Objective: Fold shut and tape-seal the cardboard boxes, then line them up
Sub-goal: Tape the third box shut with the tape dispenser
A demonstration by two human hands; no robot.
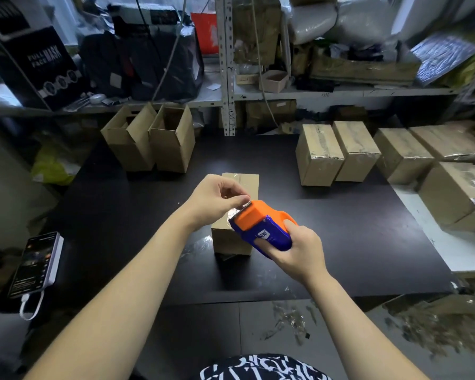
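— Box (232,238) first: where?
— Middle of the black table (354,242), upright, partly hidden behind both hands. Flaps look folded down, with shiny tape on the far part of its top.
— Left hand (217,198)?
— Over the box top, thumb and forefinger pinching the loose tape end (235,212) at the mouth of the tape dispenser (261,223). Other fingers curled in.
— Right hand (294,250)?
— Wrapped round the dispenser's blue body, thumb up by the orange part. Full firm grip. The dispenser sits over the box's near right top edge; can't tell if it touches the box.
— How will the box handle?
— My guess: small plain cardboard, probably light. Stiff at the corners, but the top flaps will give if pressed mid-seam. It could slide or tip when tape drags across it. Steady it with a flat palm on top, or take both side walls low down. Contents not visible, so the weight is only an estimate.
— And the tape?
— Thin, clear, sticky, and likely to fold onto itself. Hold just the end and keep it taut.
— Anything else?
— Sealed boxes (337,152) in rows far right. Two open boxes (151,141) far left. Phone (36,264) near left, on a white block with a cable.
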